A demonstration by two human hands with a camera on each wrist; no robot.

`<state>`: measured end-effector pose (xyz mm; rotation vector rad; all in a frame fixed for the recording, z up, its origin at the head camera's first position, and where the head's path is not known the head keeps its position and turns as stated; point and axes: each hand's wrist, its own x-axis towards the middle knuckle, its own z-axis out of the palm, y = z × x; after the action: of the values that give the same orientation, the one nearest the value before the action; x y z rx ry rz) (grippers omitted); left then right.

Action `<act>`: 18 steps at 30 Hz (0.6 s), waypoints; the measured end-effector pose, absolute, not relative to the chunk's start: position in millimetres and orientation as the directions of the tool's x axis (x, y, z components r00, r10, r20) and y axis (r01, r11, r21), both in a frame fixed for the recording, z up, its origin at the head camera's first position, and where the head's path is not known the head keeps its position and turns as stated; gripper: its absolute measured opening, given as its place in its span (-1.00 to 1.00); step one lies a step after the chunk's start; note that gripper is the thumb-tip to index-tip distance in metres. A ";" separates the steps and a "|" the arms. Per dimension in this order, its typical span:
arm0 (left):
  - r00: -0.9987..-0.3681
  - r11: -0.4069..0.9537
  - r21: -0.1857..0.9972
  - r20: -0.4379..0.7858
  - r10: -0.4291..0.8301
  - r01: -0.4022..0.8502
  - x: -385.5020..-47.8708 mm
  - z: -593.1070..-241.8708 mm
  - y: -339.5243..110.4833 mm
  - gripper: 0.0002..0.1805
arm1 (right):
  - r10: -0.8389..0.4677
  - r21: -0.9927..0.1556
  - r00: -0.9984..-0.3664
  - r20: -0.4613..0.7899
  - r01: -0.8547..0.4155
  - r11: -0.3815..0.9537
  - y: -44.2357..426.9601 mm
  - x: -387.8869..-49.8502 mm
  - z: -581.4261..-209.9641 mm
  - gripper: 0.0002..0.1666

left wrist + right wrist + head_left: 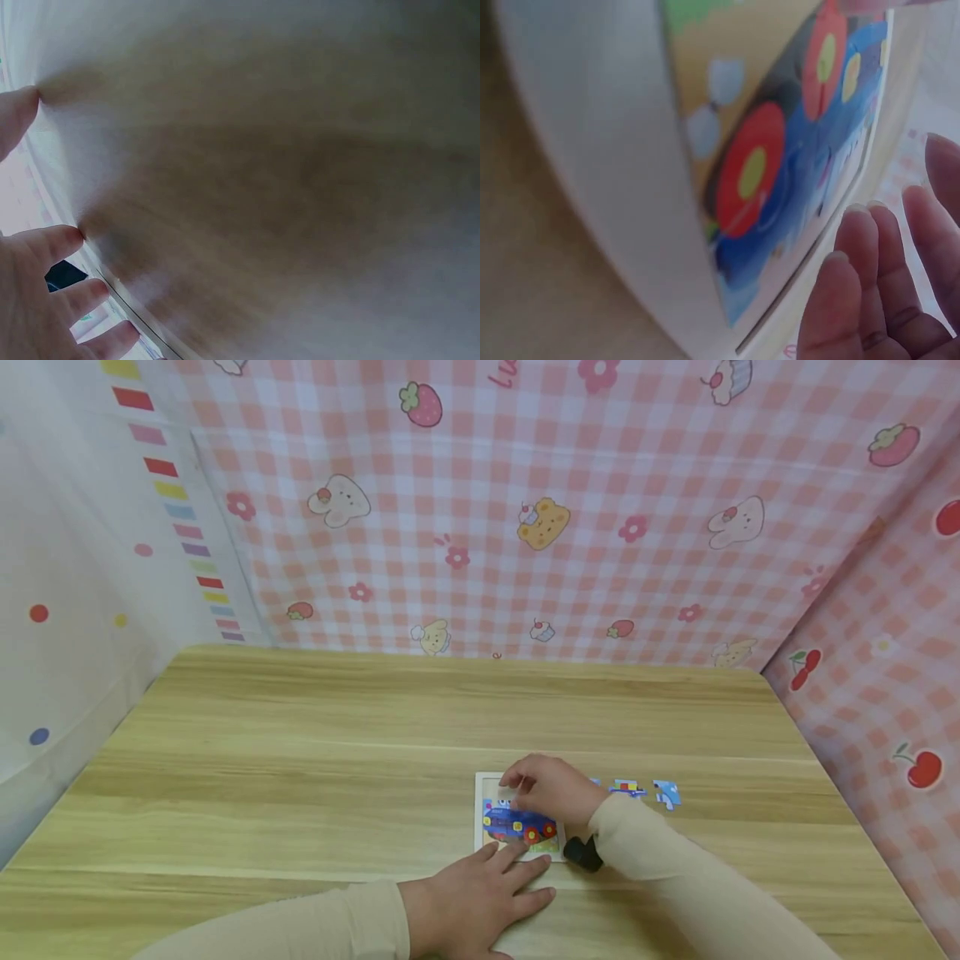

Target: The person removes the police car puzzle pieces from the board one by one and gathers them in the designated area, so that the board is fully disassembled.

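A white-framed puzzle board (478, 814) lies on the table, showing a blue vehicle with red wheels (751, 172); bare backing is visible in its upper part. My left hand (476, 897) rests palm down with spread fingers, its fingertips at the board's front edge; the left wrist view also shows this hand (37, 289). Over the board's upper right is my right hand (551, 789), fingers loosely bent. In the right wrist view nothing shows between the right hand's fingers (889, 289).
Right of the board lie loose puzzle pieces, one with coloured blocks (628, 787) and a light blue one (667, 794), with another partly behind the right hand. A black object (582, 854) is by the right wrist. A checked cloth (480, 535) hangs behind the wooden table (300, 760).
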<state>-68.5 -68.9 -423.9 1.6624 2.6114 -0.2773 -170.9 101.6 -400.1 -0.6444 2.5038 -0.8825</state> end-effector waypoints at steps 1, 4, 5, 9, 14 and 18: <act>-0.428 0.412 -0.136 -0.122 0.896 0.901 -68.4 -423.9 -68.8 -0.19 | -0.551 -0.657 -0.805 -0.217 -0.297 0.693 100.4 -170.9 -400.3 -0.78; -0.430 0.413 -0.146 -0.120 0.895 0.899 -68.1 -424.1 -68.7 -0.19 | -0.579 -0.644 -0.787 -0.214 -0.332 0.689 96.9 -171.0 -399.9 -0.78; -0.431 0.413 -0.151 -0.116 0.895 0.898 -67.9 -424.1 -68.7 -0.19 | -0.588 -0.639 -0.779 -0.216 -0.342 0.689 95.6 -171.4 -400.0 -0.79; -0.432 0.413 -0.157 -0.115 0.895 0.897 -67.6 -423.9 -68.5 -0.19 | -0.609 -0.626 -0.758 -0.233 -0.362 0.690 90.3 -171.7 -399.2 -0.79; -0.436 0.417 -0.151 -0.128 0.891 0.896 -67.8 -423.4 -67.9 -0.18 | -0.624 -0.634 -0.740 -0.253 -0.360 0.684 85.5 -172.3 -400.2 -0.79; -0.438 0.416 -0.176 -0.111 0.892 0.892 -66.7 -423.4 -67.6 -0.18 | -0.628 -0.632 -0.733 -0.261 -0.362 0.685 83.4 -172.6 -401.3 -0.82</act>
<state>-66.7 -67.6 -423.4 1.6653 2.6436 -0.3284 -172.6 83.4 -401.3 -0.7653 2.4327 -0.7736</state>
